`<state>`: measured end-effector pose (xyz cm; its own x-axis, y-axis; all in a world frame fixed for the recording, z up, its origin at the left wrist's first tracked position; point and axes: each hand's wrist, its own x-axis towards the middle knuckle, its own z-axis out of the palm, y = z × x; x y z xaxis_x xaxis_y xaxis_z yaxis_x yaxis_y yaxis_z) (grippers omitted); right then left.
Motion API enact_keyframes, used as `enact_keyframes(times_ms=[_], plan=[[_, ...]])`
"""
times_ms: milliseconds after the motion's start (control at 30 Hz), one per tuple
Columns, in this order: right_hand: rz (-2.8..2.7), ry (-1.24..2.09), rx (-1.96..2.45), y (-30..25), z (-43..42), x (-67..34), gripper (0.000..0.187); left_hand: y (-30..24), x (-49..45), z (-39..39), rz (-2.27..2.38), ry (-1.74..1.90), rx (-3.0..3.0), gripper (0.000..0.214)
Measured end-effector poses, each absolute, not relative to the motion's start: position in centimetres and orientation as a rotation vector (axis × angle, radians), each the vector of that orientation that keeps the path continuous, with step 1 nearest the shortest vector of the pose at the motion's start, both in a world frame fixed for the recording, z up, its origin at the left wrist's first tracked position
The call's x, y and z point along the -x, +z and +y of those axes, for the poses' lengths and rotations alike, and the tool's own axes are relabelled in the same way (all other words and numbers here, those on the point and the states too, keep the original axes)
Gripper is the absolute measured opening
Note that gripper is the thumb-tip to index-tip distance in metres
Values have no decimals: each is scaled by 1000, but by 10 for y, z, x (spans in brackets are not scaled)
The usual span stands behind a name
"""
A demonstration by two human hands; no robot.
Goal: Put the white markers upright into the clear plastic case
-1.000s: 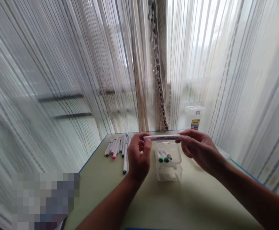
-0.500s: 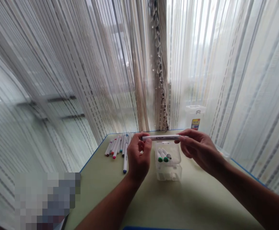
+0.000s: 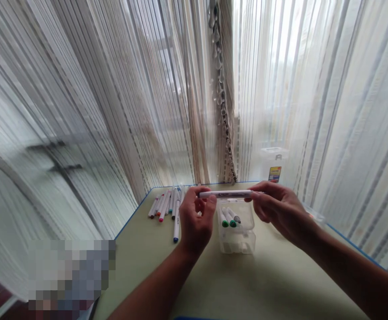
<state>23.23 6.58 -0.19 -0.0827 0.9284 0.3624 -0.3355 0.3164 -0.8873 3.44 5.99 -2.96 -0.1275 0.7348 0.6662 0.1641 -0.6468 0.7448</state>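
A white marker [image 3: 232, 194] is held level between both hands, above a clear plastic box. My left hand [image 3: 199, 218] is closed around its left end, thumb along the barrel. With pinched fingertips, my right hand [image 3: 277, 206] grips the other end. Below, the clear box [image 3: 237, 244] stands open on the table, and three markers [image 3: 230, 218] with green and grey ends lie in its lid part. Left of my left hand lies a pile of white markers [image 3: 163, 206] with coloured ends. A blue-ended marker [image 3: 176, 224] lies closest to that hand.
The pale green table [image 3: 140, 258] has a blue edge. At the back right stands a tall clear container [image 3: 272, 162] with a yellow label. Another clear plastic piece [image 3: 314, 215] lies behind my right hand. Sheer striped curtains [image 3: 160, 111] hang behind the table.
The whole view has shifted slightly, so things appear a little further right. Both hands keep the same hold on the marker.
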Motion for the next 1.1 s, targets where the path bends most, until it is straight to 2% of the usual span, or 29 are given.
enact_keyframes(times_ms=[1100], plan=[[-1252, 1163, 645, -4, 67, -233, 28, -28, -35, 59, 993, 1776, -1722, 21]])
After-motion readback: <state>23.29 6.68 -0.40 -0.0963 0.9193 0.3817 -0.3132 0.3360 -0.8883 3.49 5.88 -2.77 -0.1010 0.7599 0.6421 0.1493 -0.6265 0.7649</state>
